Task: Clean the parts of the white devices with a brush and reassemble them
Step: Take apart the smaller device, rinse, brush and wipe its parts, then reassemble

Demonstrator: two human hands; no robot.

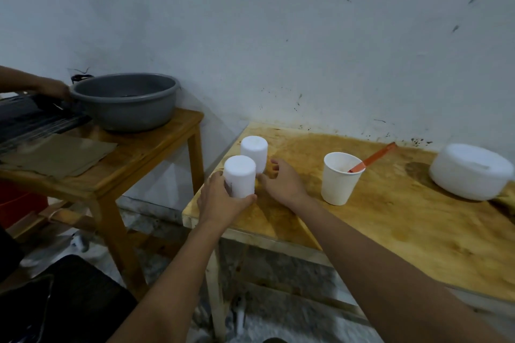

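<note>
At table corner, head view: two white cylinder devices stand upright on the near-left corner of the plywood table (390, 231), just beside each other
Near cylinder (240, 175): closest to the table edge, flat top up, dark smudge low on its left side
Far cylinder (254, 152): directly behind the near one, toward the wall, partly hidden by it
Left hand (223, 200): wrapped round the lower part of the near cylinder, thumb across the front at its base, fingers on the left side
Right hand (281, 181): on the tabletop just right of the cylinders, fingers loosely curled toward the far cylinder and gripping nothing; thumb tip reaches its base, contact possibly there but blurred
Paper cup (338, 181): white, upright, right of the right hand, apart from it
Orange handle (373, 157): leans in the paper cup, pointing up and right; its working end is hidden inside
Round white device (471, 172): low and wide, at the table's far right, well apart from the cylinders
Side table (156, 145): wooden, left of the plywood table, gap between them
Grey basin (125, 100): sits on the side table by the wall
Brown sheet (58, 156): lies flat on the side table in front of the basin
Other person's hand (53, 89): at the left edge, beside the basin rim, over a dark bundle of rods (36, 120)
</note>
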